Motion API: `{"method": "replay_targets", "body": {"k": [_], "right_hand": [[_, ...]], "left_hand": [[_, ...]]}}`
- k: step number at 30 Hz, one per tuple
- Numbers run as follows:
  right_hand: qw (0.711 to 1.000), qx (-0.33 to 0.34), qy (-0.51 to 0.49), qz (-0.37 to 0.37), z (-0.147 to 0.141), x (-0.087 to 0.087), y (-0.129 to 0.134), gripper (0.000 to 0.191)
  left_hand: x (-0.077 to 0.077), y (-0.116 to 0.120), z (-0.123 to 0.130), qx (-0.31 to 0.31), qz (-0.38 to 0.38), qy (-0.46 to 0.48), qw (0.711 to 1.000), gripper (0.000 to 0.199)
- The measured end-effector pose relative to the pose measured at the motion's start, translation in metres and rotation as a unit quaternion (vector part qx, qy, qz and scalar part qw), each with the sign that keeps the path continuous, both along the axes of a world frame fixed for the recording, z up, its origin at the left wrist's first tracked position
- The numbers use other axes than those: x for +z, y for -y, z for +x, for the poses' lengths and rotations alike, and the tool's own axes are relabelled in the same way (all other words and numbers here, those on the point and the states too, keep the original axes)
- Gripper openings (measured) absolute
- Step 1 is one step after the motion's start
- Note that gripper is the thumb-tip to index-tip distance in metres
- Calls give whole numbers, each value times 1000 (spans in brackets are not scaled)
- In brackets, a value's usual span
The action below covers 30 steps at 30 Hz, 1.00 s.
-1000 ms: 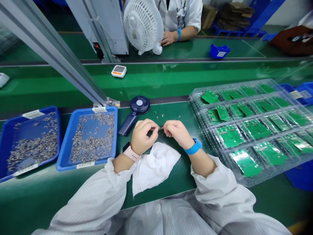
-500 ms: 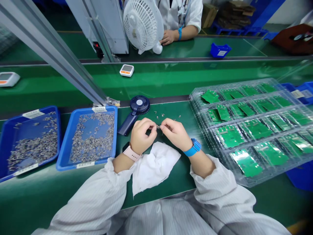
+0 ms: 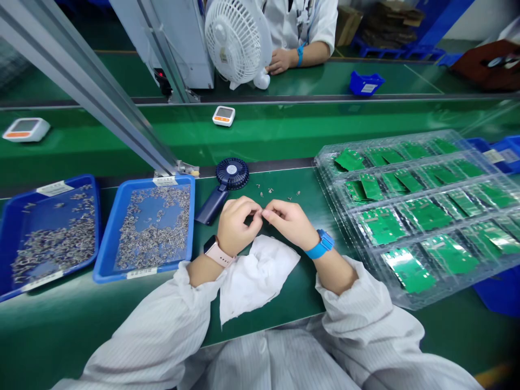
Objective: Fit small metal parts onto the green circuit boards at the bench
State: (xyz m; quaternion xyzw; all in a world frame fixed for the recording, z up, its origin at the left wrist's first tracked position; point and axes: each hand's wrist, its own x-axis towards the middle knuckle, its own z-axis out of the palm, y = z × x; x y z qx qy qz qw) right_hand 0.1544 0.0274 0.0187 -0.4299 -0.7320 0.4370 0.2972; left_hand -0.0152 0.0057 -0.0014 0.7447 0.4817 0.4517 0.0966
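My left hand [image 3: 239, 225] and my right hand [image 3: 293, 223] meet fingertip to fingertip above the green bench. Each is closed in a pinch. The small metal part between them is almost wholly covered by the fingers now; a glint of it showed a moment ago. Several loose small metal parts [image 3: 270, 190] lie on the bench just beyond. Below the hands is a crumpled white cloth [image 3: 260, 276]. Left of my left hand, a blue tray [image 3: 97, 273] holds many small metal parts, and a second blue tray [image 3: 5, 238] stands farther left.
A navy handheld fan [image 3: 213, 203] lies by my left hand. Clear plastic trays [image 3: 337, 216] with green circuit boards [image 3: 384, 225] stand at right. White-and-orange devices [image 3: 223, 116] sit on the green conveyor [image 3: 284, 127]. Across it are a white fan [image 3: 238, 43] and a person's hand [image 3: 280, 61].
The white-and-orange devices have shifted right along the conveyor. My fingertips have closed together over the small metal part that showed between them. The trays and cloth stay put.
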Motion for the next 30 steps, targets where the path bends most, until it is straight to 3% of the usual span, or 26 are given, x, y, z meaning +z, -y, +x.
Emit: {"method": "replay_targets", "body": {"k": [6,10,15,22,26,30], "right_hand": [[998,12,-23,-59,1,-3,-2,18],[996,34,-43,-67,1,-5,-3,7],[998,31,-26,-47,1,-4,-2,6],[999,36,11,-11,2,0,-1,20],[994,48,-56,-84,2,-2,-2,30],[970,50,-150,-186,0,-4,-2,39]], "left_hand": [[0,1,0,-3,32,-46,998,7],[0,0,0,17,21,-26,999,10],[0,0,0,23,13,-16,1000,10],[0,1,0,-1,-1,-12,1000,11],[1,0,-1,-18,-9,12,1000,10],[3,1,-1,-21,11,20,1000,8]]}}
